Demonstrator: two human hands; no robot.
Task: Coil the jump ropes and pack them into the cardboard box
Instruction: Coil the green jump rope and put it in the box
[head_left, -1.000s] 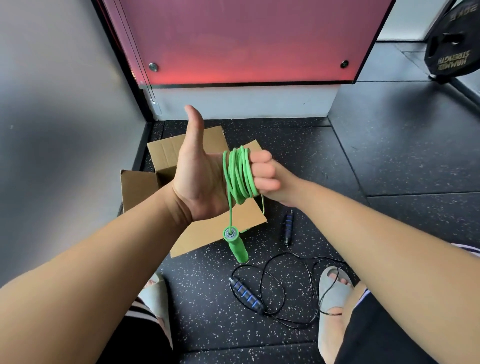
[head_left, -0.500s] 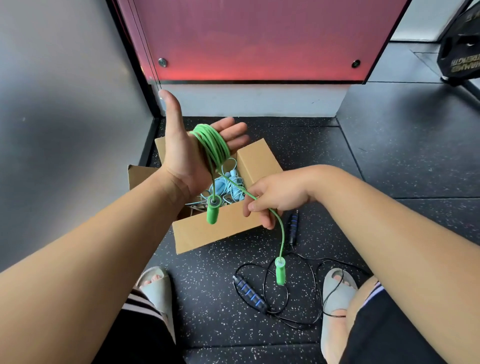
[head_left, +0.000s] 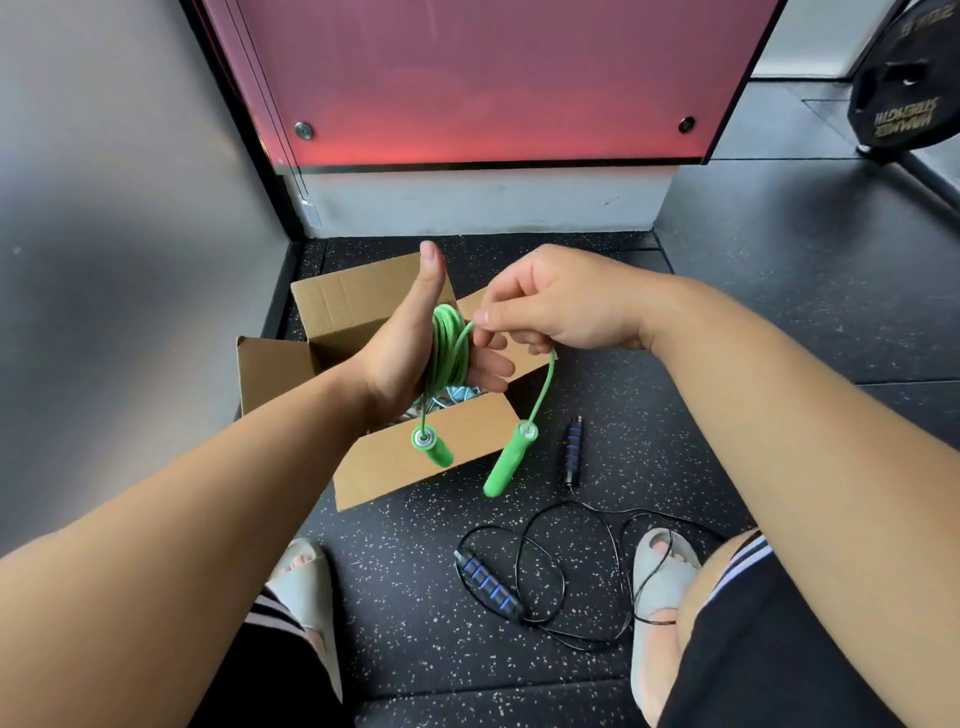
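- Two feet sit nearest, low beneath both hands: the left sandal (head_left: 304, 582) under the left forearm, the right sandal (head_left: 660, 566) under the right.
- Between them, on the speckled floor (head_left: 415, 613), the black jump rope (head_left: 540, 525) sprawls uncoiled, its cord crossing the right sandal.
- One blue-banded handle (head_left: 488, 584) lies close in; the other black handle (head_left: 573, 449) lies farther off, below the right hand.
- Up a little, two green handles dangle: the first green handle (head_left: 434, 447) straight below the left hand, the second green handle (head_left: 506, 462) below the right hand.
- Now the left hand (head_left: 400, 358): thumb up, fingers stretched out flat, and the green jump rope (head_left: 447, 343) is wound in a tight coil round the palm.
- Just beside it, the right hand (head_left: 561, 306) pinches the free green strand between thumb and forefinger at the coil's top; the strand arcs down to the second green handle.
- Under and behind the left hand stands the cardboard box (head_left: 395, 467), flaps open, a light blue rope (head_left: 457, 395) showing inside below the left fingers.
- Far beyond both hands, a red panel (head_left: 493, 78); off past the right hand, a weight plate (head_left: 904, 88).
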